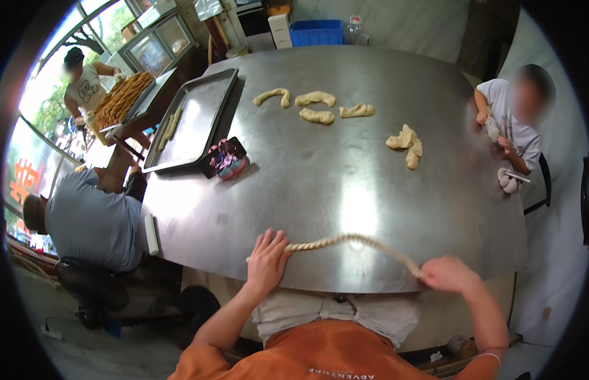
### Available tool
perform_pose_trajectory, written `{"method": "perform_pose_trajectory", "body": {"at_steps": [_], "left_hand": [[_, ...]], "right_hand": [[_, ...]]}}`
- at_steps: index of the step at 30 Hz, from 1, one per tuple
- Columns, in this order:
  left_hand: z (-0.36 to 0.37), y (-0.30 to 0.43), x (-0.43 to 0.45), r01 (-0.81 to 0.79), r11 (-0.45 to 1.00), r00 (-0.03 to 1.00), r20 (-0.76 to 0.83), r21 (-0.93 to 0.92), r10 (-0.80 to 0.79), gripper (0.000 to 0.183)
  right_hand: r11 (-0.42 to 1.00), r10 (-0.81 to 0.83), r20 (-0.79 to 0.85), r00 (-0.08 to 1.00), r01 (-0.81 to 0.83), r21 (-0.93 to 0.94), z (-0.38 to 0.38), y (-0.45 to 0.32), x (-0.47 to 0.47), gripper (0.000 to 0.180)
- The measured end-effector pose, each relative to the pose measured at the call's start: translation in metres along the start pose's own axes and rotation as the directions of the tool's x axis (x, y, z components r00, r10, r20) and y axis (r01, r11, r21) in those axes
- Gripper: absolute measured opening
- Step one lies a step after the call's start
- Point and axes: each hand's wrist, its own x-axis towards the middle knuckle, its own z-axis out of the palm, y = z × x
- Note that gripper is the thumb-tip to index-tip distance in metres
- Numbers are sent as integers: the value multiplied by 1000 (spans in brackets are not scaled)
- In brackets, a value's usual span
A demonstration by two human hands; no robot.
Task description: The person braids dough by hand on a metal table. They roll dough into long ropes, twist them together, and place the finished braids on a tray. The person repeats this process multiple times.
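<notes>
A long twisted rope of dough (354, 237) arches across the steel tabletop near its front edge. My left hand (268, 261) lies flat over its left end, fingers stretched out, and a small tip pokes out past the hand's outer side. At the other end, my right hand (449, 274) is closed around the dough, close to the table edge. Farther back rest several untwisted dough pieces: a bent strip (273, 96), thick short pieces such as a curved one (316, 99), and a lumpy pile (408, 145) to the right.
A metal baking tray (206, 111) at left holds slim dough twists (171, 129). A phone on a stand (226, 159) and a white roller (152, 234) sit nearby. One person (92, 216) sits left, another stands by fried twists (123, 99), and a third (508, 121) sits right.
</notes>
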Motion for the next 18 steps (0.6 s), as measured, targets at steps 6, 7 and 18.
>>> {"method": "perform_pose_trajectory", "body": {"at_steps": [6,7,18], "left_hand": [[-43,-10,75,538,493,728,672,-683,136,20],[-58,-30,80,547,616,683,728,-567,64,19],[-31,-139,70,-223,956,968,-74,190,240,22]], "right_hand": [[571,22,-458,889,365,735,-49,56,2,22],[718,196,-452,870,187,670,-26,118,-7,21],[965,35,-652,757,-195,-175,120,15,14,50]]}}
